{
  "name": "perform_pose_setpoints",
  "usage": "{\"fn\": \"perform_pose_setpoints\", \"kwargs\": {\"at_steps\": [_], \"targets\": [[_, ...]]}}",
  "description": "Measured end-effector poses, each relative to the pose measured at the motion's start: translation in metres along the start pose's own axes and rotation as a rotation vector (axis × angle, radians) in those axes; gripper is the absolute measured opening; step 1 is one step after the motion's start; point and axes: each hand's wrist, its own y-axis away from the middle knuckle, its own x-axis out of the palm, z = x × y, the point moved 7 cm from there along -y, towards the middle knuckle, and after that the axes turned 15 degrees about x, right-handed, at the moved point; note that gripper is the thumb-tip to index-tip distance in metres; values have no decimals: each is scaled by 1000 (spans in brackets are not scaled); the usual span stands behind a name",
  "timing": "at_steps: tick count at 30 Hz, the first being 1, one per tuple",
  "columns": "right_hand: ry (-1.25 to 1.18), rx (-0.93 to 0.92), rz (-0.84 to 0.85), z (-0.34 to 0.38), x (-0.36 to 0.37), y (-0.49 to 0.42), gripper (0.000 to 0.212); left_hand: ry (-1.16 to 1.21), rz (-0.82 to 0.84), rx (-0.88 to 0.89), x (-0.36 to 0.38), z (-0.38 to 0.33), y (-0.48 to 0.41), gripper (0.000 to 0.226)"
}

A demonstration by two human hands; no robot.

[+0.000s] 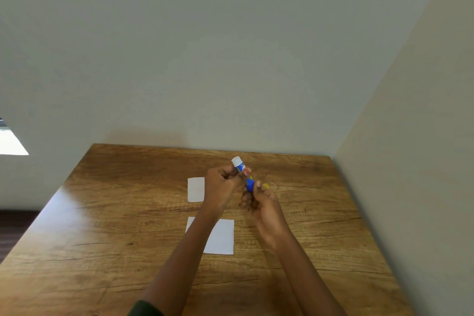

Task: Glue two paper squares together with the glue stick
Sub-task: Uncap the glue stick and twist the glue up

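A blue glue stick (241, 168) with a white end pointing up and away is held above the table by both hands. My left hand (220, 187) grips its upper part near the white end. My right hand (259, 202) grips its lower part, where a bit of yellow (266, 186) shows at the fingertips. Two white paper squares lie flat on the wooden table (115, 213): a smaller-looking far one (196, 189), partly behind my left hand, and a nearer one (221, 237), partly crossed by my left forearm.
The table stands in a corner, with a pale wall along its far edge and another wall (410, 161) along its right side. Its left edge drops off to a dark floor (15, 228).
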Motion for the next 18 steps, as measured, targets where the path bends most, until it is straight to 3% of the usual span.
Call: {"fn": "perform_pose_setpoints", "kwargs": {"at_steps": [3, 6, 9, 15, 18], "targets": [[1, 72, 30, 0, 2, 0, 38, -2, 2, -10, 0, 2, -1, 4], [-87, 20, 24, 2, 0, 0, 19, 29, -3, -25, 0, 4, -2, 2], [-182, -17, 56, 4, 1, -1, 15, 39, 15, -23, 2, 2, -4, 3], [-130, 149, 42, -2, 2, -7, 37, 18, 26, 14, 3, -1, -5, 10], [-110, 82, 32, 4, 1, -6, 22, 10, 1, -10, -2, 4, -5, 4]]}}
